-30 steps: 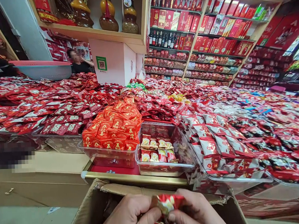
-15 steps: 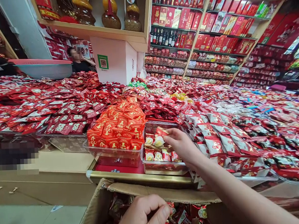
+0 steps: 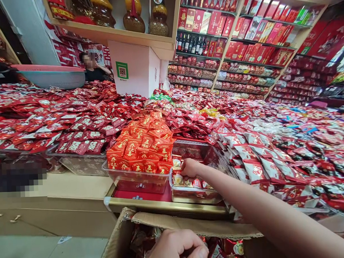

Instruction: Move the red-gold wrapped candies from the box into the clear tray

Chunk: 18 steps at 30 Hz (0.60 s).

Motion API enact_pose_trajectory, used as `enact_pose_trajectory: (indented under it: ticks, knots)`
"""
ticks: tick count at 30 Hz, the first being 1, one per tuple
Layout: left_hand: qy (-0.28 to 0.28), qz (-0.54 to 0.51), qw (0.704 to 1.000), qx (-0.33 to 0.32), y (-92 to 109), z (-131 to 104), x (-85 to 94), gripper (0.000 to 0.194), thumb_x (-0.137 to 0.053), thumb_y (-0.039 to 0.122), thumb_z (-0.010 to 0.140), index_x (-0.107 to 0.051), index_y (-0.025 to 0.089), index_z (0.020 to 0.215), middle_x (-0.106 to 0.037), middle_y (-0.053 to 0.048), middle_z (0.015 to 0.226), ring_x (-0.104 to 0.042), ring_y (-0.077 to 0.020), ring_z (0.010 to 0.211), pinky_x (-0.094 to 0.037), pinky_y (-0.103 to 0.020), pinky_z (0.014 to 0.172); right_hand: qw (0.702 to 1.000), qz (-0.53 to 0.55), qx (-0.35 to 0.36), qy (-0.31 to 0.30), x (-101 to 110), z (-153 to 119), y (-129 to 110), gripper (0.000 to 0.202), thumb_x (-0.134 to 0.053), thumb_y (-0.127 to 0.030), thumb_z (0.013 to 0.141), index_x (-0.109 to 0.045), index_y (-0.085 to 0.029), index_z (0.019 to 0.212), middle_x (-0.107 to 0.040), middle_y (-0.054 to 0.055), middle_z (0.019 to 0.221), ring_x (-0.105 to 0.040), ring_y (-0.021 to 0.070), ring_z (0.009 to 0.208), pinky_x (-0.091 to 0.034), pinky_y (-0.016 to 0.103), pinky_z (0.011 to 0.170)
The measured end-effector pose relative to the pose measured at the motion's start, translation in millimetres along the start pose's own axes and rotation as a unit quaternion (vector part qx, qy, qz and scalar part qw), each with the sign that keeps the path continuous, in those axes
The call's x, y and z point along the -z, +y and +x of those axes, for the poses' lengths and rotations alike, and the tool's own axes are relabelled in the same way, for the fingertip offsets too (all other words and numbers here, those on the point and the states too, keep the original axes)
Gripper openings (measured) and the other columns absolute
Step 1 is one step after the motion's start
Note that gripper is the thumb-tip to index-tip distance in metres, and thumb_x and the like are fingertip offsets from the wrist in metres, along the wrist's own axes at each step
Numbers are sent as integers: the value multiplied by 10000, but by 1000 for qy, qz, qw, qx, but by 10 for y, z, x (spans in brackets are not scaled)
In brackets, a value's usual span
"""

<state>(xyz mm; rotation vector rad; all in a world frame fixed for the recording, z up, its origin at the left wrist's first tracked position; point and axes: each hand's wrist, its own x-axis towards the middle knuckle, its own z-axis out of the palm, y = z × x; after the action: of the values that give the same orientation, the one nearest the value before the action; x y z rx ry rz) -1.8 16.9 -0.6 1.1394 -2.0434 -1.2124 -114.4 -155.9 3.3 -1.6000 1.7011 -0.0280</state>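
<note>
My right hand point(image 3: 191, 169) reaches down into a clear plastic bin point(image 3: 195, 196), its fingers closed on a small red candy packet point(image 3: 177, 178) with a round pale picture. More packets of this kind lie in a row at the front of the bin; the hand hides some. Below, my left hand point(image 3: 178, 247) is over an open cardboard box point(image 3: 198, 223), thumb and curled fingers drawn together. Whatever it may grip is hidden. Inside the box are loose dark red wrapped packets point(image 3: 217, 253).
A clear bin of orange packets point(image 3: 144, 148) stands left of the one I reach into. Heaps of red and white packets point(image 3: 255, 167) rise on the right. Behind are a white pillar point(image 3: 132, 72), stocked shelves point(image 3: 208, 41), a blue basin point(image 3: 53, 79) and another person point(image 3: 95, 69).
My right hand has lowered the red packet from above the bin to its front left part. My left hand stays over the cardboard box. The view has shifted slightly.
</note>
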Motion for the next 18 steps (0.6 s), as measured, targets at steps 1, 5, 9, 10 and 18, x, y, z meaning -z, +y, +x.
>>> enact_pose_trajectory:
  ticks: [1, 5, 9, 10, 18]
  knots:
    - [-2, 6, 1000, -1, -11, 3, -4, 325, -426, 330, 800, -686, 135, 778, -679, -47, 658, -542, -119, 567, -363, -173, 514, 1000, -13, -4, -9, -8, -4, 0, 166, -512, -251, 827, -570, -112, 757, -558, -45, 586, -504, 53, 455, -449, 201, 458]
    - [-10, 19, 1000, 4, -36, 17, -13, 294, -446, 314, 790, -692, 154, 779, -688, -39, 671, -547, -112, 557, -343, -168, 485, 999, -53, 4, -8, -39, -19, -6, 149, -499, -245, 836, -569, -116, 815, -578, -28, 655, -527, 62, 509, -462, 210, 486]
    - [-8, 12, 1000, 0, -11, 24, 2, 297, -431, 310, 800, -686, 158, 791, -674, -26, 647, -537, -113, 558, -351, -171, 501, 995, -85, 34, 28, -29, 14, -22, 169, -507, -270, 827, -576, -119, 794, -601, -5, 730, -560, 86, 601, -480, 246, 563]
    - [-5, 13, 1000, 5, 2, 24, 8, 293, -433, 308, 800, -685, 158, 787, -669, -24, 641, -533, -113, 561, -352, -172, 507, 994, -94, 43, 40, -14, 24, -29, 153, -525, -254, 815, -576, -117, 771, -603, -1, 733, -565, 94, 622, -479, 259, 584]
    - [120, -93, 986, 67, 45, 22, 89, 277, -448, 347, 797, -628, 155, 712, -572, 9, 575, -480, -114, 540, -374, -187, 523, 962, -37, 211, 168, 153, -667, 61, 85, -508, -250, 784, -487, -186, 732, -565, 5, 697, -525, 124, 669, -394, 241, 601]
